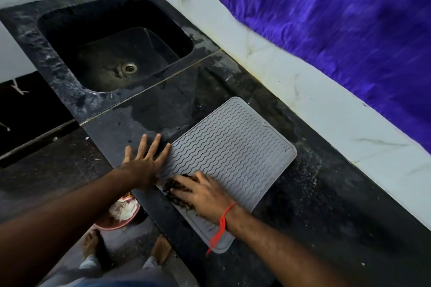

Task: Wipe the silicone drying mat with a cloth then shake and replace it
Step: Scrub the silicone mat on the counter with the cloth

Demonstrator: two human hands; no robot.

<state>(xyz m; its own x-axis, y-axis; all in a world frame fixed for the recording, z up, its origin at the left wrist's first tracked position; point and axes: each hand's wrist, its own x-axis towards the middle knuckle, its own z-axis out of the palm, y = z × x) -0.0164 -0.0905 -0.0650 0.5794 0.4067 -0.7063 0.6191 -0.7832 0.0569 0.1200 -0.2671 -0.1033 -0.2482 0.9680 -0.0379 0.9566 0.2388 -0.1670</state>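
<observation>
Right hand (pixel 205 196), a red thread (pixel 220 226) at its wrist, presses a dark cloth (pixel 177 190) flat on the near left part of the grey silicone drying mat (pixel 235 154); fingers extended over the cloth. Left hand (pixel 145 158) lies with fingers spread straight, palm down at the mat's left edge, holding nothing. Mat lies flat on the black worktop (pixel 326 205), right of the sink (pixel 112 49). Purple curtain (pixel 338 18) hangs at far right.
</observation>
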